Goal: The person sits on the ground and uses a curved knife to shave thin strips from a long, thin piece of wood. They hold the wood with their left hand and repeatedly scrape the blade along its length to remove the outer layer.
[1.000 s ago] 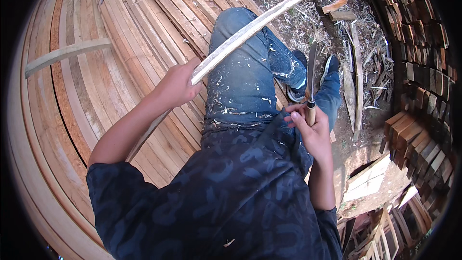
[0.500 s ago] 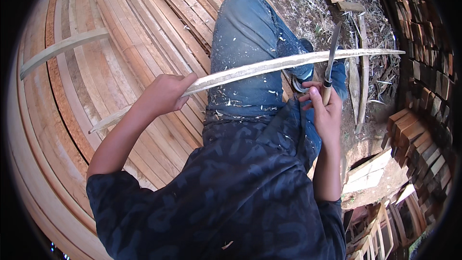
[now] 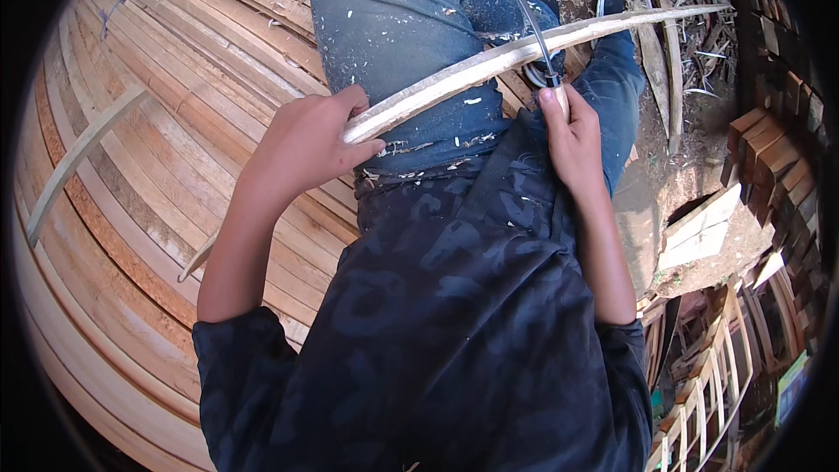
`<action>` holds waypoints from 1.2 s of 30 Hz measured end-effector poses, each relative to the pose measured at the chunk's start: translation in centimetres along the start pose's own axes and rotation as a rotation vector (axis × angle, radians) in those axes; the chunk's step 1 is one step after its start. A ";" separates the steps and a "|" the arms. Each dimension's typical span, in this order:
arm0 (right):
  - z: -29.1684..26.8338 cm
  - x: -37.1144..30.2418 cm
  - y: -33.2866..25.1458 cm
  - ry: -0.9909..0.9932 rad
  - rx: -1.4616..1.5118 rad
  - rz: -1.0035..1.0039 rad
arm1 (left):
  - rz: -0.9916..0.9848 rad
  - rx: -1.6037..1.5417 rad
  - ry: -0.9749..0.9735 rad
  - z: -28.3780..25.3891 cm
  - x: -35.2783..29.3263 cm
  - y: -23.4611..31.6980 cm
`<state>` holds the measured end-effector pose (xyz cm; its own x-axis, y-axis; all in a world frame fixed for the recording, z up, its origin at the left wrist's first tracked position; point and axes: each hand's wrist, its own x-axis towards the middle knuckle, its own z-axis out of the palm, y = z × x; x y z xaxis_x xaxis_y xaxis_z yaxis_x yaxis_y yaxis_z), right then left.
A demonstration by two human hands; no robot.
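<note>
A long, pale, roughly whittled wooden stick (image 3: 472,70) lies slantwise across my thigh, its tapered end pointing to the far right. My left hand (image 3: 306,140) is closed around it left of the thigh, and the stick's rear end shows again beyond my left forearm. My right hand (image 3: 575,131) grips the light wooden handle of a knife (image 3: 531,19) with a long, thin, slightly curved blade. The blade stands across the stick, pointing away from me, and overlaps it in the picture; whether the edge touches the wood I cannot tell.
Long planks (image 3: 140,175) lie side by side under and left of me. A loose curved wooden strip (image 3: 79,157) rests on them. Wood shavings (image 3: 699,44) and strips litter the ground at the far right. Stacked wood pieces (image 3: 773,153) stand along the right edge.
My view has shifted. The stick slants more steeply, and the left hand looks nearer. The knife has moved left along the stick towards my thigh, its blade now leaning left.
</note>
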<state>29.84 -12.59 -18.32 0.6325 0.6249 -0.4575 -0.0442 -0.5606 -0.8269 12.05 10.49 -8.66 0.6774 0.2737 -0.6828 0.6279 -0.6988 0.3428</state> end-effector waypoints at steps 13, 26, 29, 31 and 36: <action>0.0 1.0 0.9 -0.008 0.023 -0.045 | -0.315 0.104 0.015 2.9 -8.6 -0.8; -1.8 -5.4 -4.5 -0.105 -0.260 -0.356 | -0.214 -0.148 0.002 -2.8 -7.6 1.6; -1.8 -6.0 -4.5 -0.056 -0.373 -0.357 | -0.162 -0.044 0.065 -3.1 -7.6 3.7; -2.9 -4.8 -2.6 0.011 -0.497 -0.339 | -0.146 0.025 0.091 -2.7 -7.3 4.9; -4.1 -4.3 -3.1 0.187 -0.469 -0.168 | -0.150 0.015 0.094 -3.1 -6.9 6.4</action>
<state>30.46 -15.82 -12.47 0.7304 0.6432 -0.2296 0.3927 -0.6706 -0.6293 12.59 6.14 0.25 0.6102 0.4356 -0.6618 0.7191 -0.6552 0.2317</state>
